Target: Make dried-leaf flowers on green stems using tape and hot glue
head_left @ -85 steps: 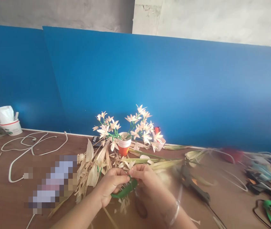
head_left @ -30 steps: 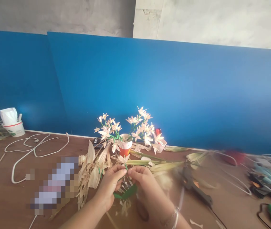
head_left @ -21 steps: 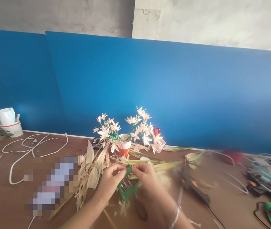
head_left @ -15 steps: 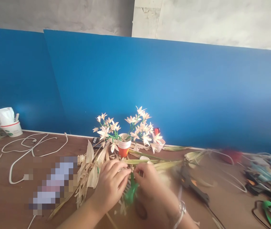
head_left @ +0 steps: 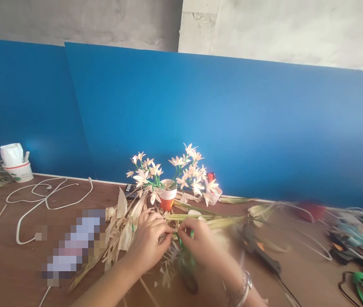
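A: Here we are, right over the fingertips! Our left hand [head_left: 151, 234] has thumb and finger pinched together, and the right hand [head_left: 200, 241] mirrors it just beside. What have we got between them?

B: A green strip [head_left: 180, 241], held out in front of us above the surface [head_left: 296, 277]! Both pinches seem closed on it, and the rest trails into blur by the right hand. We'd call this step close fingertip work on that strip.

A: Anything else inside the grip?

B: We can't tell; the fingers cover it. The next move, in our judgement, calls for a firm left pinch and a lighter right one, with the loose length clear of the wrist.

A: And what's crowding us? Dry husks [head_left: 125, 234] lie close by the left hand, and pale stalks [head_left: 224, 222] stretch just beyond the right.

B: Further back, white flowers [head_left: 197, 186] spread around a stack of cups [head_left: 168, 197]. Out right, a black tool [head_left: 260, 250] lies near our forearm, its cord running toward us; an elbow could catch that. The white cable [head_left: 20, 228], far left, is well apart.
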Tool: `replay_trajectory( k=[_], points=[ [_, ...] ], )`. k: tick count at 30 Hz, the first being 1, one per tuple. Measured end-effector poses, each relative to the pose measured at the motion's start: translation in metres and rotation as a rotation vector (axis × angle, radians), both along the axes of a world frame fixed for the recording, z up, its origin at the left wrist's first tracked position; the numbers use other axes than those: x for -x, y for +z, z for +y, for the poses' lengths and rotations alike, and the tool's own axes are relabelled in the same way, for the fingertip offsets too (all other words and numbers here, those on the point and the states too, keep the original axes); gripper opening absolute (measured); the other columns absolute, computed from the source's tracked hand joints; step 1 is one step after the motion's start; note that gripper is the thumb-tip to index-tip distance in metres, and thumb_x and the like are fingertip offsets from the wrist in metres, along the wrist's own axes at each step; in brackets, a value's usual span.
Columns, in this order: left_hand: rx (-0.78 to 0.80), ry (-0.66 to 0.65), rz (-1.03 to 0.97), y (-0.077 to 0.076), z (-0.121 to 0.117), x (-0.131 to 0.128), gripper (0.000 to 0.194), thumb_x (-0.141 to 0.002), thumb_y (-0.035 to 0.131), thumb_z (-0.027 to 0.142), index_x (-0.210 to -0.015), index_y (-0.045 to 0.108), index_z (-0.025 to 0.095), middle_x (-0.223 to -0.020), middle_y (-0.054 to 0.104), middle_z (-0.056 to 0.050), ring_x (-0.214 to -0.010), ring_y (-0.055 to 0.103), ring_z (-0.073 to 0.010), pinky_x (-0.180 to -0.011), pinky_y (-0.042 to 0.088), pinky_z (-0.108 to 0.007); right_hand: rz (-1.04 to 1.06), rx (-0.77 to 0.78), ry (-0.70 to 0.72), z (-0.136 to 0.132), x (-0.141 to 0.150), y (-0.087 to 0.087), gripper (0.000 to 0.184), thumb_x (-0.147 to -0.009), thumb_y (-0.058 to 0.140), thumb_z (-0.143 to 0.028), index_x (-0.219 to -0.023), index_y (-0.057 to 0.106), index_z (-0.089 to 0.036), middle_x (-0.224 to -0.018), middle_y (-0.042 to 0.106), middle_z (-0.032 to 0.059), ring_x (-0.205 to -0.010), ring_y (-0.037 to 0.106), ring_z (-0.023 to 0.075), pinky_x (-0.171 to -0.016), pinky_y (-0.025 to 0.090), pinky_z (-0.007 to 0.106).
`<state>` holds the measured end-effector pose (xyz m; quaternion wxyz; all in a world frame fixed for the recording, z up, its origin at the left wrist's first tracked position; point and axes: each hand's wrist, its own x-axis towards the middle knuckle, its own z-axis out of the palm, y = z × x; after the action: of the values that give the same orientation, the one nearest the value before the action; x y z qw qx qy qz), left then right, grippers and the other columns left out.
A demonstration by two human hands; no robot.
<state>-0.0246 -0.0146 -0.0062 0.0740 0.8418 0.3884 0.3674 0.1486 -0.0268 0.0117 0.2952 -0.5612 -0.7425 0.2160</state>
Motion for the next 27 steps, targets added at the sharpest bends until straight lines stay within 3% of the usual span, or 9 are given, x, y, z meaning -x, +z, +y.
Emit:
replay_trajectory(
  k=[6,11,19,27],
  points=[
    [0.213,0.039,-0.151,-0.004,0.005,-0.001,0.012,-0.076,0.055,0.016,-0.071,0.065,0.022,-0.073,0.063,0.000,-0.082,0.058,-0.0195,-0.093,0.035,-0.042,0.207,0.078,0.000,0.005,0.001,-0.003,0.010,-0.074,0.051,-0.017,-0.069,0.060,-0.017,-0.068,0.061,-0.0002,-0.066,0.053,0.0137,-0.060,0.038,0.023],
    [0.444,0.042,-0.358,-0.002,0.003,-0.004,0.011,-0.075,0.055,0.020,-0.073,0.066,0.020,-0.077,0.065,-0.003,-0.080,0.060,-0.0199,-0.076,0.045,-0.032,0.379,0.186,-0.003,0.009,0.001,-0.007,0.006,-0.071,0.056,-0.019,-0.068,0.058,-0.015,-0.063,0.057,-0.0015,-0.055,0.047,0.0099,-0.051,0.035,0.021],
    [0.302,0.109,-0.287,-0.012,0.003,-0.005,0.017,-0.076,0.056,0.019,-0.082,0.071,0.023,-0.079,0.067,-0.005,-0.085,0.060,-0.0232,-0.083,0.043,-0.039,0.602,0.314,0.030,0.016,0.002,-0.022,0.011,-0.068,0.061,-0.022,-0.065,0.053,-0.016,-0.053,0.049,-0.0049,-0.044,0.038,0.0064,-0.041,0.029,0.019],
    [0.399,0.128,-0.327,-0.015,0.007,-0.006,0.016,-0.076,0.056,0.019,-0.080,0.071,0.022,-0.082,0.068,-0.005,-0.086,0.060,-0.0227,-0.082,0.045,-0.038,0.654,0.346,0.014,0.015,0.004,-0.021,0.014,-0.066,0.066,-0.025,-0.070,0.057,-0.015,-0.056,0.052,-0.0044,-0.047,0.041,0.0068,-0.044,0.030,0.019]
  ],
)
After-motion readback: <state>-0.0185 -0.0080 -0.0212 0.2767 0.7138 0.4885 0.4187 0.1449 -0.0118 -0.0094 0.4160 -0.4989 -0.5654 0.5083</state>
